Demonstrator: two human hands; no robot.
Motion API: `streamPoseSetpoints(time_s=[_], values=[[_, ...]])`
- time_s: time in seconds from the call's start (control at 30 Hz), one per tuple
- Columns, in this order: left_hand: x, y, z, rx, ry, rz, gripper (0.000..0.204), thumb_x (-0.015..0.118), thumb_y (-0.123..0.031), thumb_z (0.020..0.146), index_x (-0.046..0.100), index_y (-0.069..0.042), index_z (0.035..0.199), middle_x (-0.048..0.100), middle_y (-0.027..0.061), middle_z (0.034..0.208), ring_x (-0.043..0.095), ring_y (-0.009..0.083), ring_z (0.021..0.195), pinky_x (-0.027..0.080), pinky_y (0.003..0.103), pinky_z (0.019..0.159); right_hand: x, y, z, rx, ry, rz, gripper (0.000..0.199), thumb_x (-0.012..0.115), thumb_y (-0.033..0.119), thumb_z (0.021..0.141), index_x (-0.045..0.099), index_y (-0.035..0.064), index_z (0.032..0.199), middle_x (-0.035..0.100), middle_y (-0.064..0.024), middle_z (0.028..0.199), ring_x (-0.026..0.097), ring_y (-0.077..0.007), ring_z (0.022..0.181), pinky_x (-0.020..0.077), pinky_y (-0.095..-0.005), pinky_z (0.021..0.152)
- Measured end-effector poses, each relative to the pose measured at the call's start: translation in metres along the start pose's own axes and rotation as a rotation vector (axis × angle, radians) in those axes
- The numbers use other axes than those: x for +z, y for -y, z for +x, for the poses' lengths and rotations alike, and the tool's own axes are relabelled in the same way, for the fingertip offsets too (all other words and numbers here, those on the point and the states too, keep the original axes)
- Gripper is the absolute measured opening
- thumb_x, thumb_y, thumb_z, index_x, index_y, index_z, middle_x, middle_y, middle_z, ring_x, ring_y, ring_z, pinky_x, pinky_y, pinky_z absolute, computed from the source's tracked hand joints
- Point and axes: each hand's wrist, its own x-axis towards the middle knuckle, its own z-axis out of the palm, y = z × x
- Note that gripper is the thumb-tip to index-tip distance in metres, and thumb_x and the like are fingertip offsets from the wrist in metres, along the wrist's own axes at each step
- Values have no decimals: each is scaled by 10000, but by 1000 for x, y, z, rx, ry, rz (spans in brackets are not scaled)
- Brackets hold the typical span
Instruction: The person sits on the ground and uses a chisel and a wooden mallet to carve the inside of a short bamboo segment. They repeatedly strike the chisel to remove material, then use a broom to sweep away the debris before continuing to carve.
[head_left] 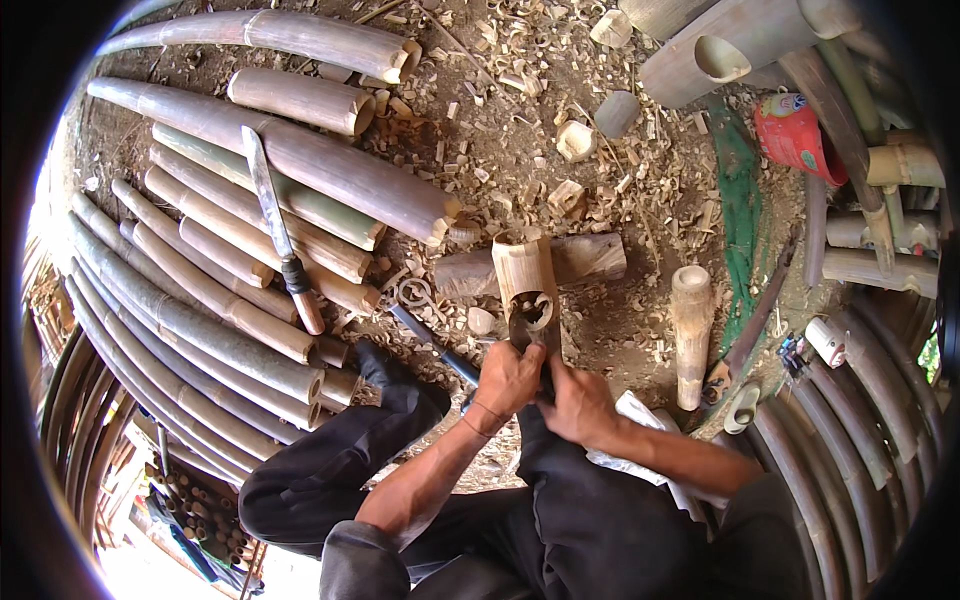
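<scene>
A short section of bamboo (pixel 523 268) with a hole cut in its side lies over a wooden block (pixel 590 260) in front of me. My left hand (pixel 508 378) is closed on a dark-bladed tool (pixel 519 324), its blade at the hole. Right beside it, my right hand (pixel 583 403) is closed too; what its fingers grip is hidden behind the left hand. Left of my hands a blue-handled tool (pixel 440 348) lies on the ground by my leg. A pale bamboo club (pixel 690 330) stands or lies to the right; I cannot tell which.
Long bamboo poles (pixel 300 165) fill the left, with a machete (pixel 268 200) lying across them. Wood chips (pixel 480 160) litter the dirt floor. On the right are a handsaw (pixel 752 335), green netting (pixel 736 190), a red bucket (pixel 795 135) and more bamboo (pixel 725 50).
</scene>
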Motion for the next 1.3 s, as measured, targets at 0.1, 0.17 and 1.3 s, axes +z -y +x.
streamPoseSetpoints(time_s=[0.1,0.17,1.3], values=[[3,30,3,263,-80,226,493,540,-316,913,594,120,688,491,196,489,580,218,479,474,413,503,7,3,-7,-82,-83,90,636,648,119,775,379,-48,1328,628,-295,932,639,-444,823,528,-500,708],[2,-4,-9,68,13,33,464,536,-329,941,656,89,777,542,157,527,549,204,464,440,379,450,-20,-5,-9,-141,20,127,574,628,127,779,407,-41,1282,620,-286,995,625,-457,849,521,-509,743],[59,4,-10,-156,480,-1221,483,470,-421,999,498,-79,1338,545,-25,834,431,75,593,383,242,544,-115,25,8,-352,228,-784,397,635,188,802,562,-62,1102,674,-211,805,692,-315,703,548,-377,586]])
